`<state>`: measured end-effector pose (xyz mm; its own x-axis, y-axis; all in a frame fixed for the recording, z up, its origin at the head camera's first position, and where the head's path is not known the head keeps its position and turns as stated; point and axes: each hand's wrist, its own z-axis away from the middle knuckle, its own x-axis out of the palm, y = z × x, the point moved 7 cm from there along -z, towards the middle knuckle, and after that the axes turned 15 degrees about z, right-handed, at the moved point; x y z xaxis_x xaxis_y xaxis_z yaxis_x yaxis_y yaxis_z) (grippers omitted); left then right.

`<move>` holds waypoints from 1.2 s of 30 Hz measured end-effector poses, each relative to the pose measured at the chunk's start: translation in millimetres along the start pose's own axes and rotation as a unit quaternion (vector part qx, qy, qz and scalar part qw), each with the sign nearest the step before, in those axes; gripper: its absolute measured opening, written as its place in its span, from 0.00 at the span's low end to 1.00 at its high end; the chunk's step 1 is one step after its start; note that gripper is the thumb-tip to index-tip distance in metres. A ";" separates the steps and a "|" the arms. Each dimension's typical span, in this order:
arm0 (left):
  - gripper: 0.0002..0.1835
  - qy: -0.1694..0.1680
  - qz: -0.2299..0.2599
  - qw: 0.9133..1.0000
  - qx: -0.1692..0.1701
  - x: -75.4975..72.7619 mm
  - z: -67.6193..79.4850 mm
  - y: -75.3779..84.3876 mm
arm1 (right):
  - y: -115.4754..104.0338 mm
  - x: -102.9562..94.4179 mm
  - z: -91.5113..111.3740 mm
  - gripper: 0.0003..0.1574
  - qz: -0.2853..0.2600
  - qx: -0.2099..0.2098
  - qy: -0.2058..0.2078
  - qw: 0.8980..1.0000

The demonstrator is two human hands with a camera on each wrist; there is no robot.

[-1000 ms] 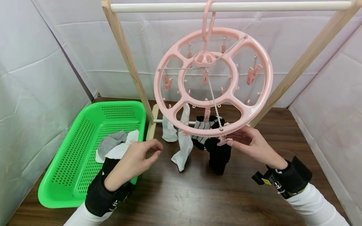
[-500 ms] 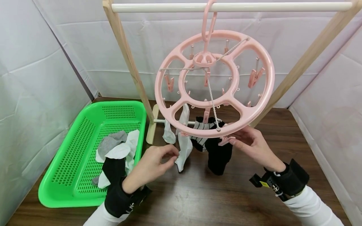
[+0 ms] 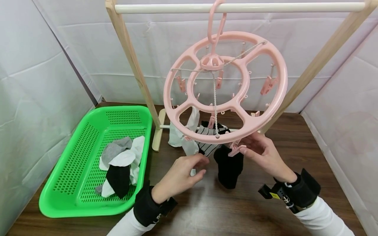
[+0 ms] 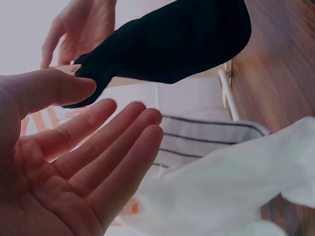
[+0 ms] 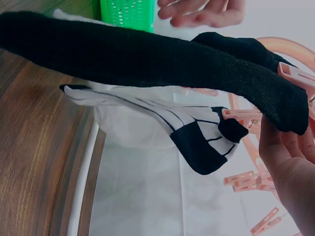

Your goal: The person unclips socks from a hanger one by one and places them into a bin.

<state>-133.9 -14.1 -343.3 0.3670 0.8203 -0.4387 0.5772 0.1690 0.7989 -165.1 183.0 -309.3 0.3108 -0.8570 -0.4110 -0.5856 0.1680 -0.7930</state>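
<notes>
A black sock [image 3: 228, 167] hangs below the front of a pink round drying hanger [image 3: 251, 131], with a pink clothespin [image 3: 236, 149] at its top. My right hand [image 3: 262, 152] grips the sock's upper end, its thumb against the clothespin; in the right wrist view the sock [image 5: 147, 59] hides part of the fingers. My left hand [image 3: 183, 173] is held out with nothing in it, in front of a hanging white sock [image 3: 190, 147]. In the left wrist view its fingers [image 4: 123, 167] are spread loosely, near the black sock. A striped sock [image 3: 208, 139] hangs behind.
A green basket [image 3: 56, 183] at the left holds several white, grey and black socks. The hanger hooks over a white rail [image 3: 265, 6] between wooden posts [image 3: 130, 55]. Several more clothespins [image 3: 268, 85] dangle from the ring. White cloth walls surround the brown table [image 3: 236, 213].
My left hand has moved right from beside the basket to in front of the hanging socks. The hanger has turned slightly. My right hand has stayed almost in place at the black sock.
</notes>
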 end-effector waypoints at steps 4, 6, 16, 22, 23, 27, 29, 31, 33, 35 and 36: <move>0.18 0.004 -0.004 1.000 -0.005 7.0 -5.5 -2.8 | -0.3 0.8 0.2 0.25 -0.002 0.001 0.002 1.000; 0.23 0.006 -0.007 1.000 -0.009 10.8 -8.7 -4.5 | -0.9 1.8 0.0 0.25 -0.006 -0.004 0.000 1.000; 0.36 -0.004 0.070 0.997 -0.043 32.7 -23.7 -21.1 | -1.5 5.2 -0.5 0.24 -0.010 -0.013 -0.016 1.000; 0.18 0.018 0.093 0.995 0.035 36.0 -25.0 -16.7 | -3.0 6.1 -1.9 0.25 -0.009 -0.027 -0.019 0.999; 0.17 0.020 0.094 0.994 0.042 35.9 -24.5 -15.8 | -3.2 6.4 -2.0 0.24 -0.009 -0.030 -0.020 0.999; 0.15 0.028 0.102 0.993 0.044 34.8 -22.9 -14.5 | -2.3 7.0 -1.7 0.23 -0.004 -0.027 -0.026 0.999; 0.13 0.028 0.102 0.994 0.033 34.5 -22.7 -15.2 | -1.5 7.0 -1.4 0.24 -0.004 -0.026 -0.028 0.999; 0.12 0.026 0.099 0.994 0.021 34.3 -22.3 -15.9 | -0.6 7.7 -1.0 0.25 0.001 -0.023 -0.032 0.999; 0.10 0.024 0.093 0.995 0.010 34.0 -21.4 -16.9 | -0.2 8.2 -0.9 0.26 0.009 -0.024 -0.034 0.999; 0.09 0.019 0.089 0.996 0.003 34.2 -20.3 -17.6 | 0.0 8.5 -1.3 0.25 0.021 -0.028 -0.029 0.999; 0.09 0.019 0.085 0.996 0.002 33.8 -19.5 -17.7 | 0.4 8.2 -1.4 0.24 0.031 -0.029 -0.023 0.999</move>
<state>-146.0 21.3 -364.2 0.4317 0.8571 -0.2811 0.5127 0.0232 0.8583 -163.9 175.3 -312.4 0.3064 -0.8219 -0.4803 -0.6466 0.1906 -0.7386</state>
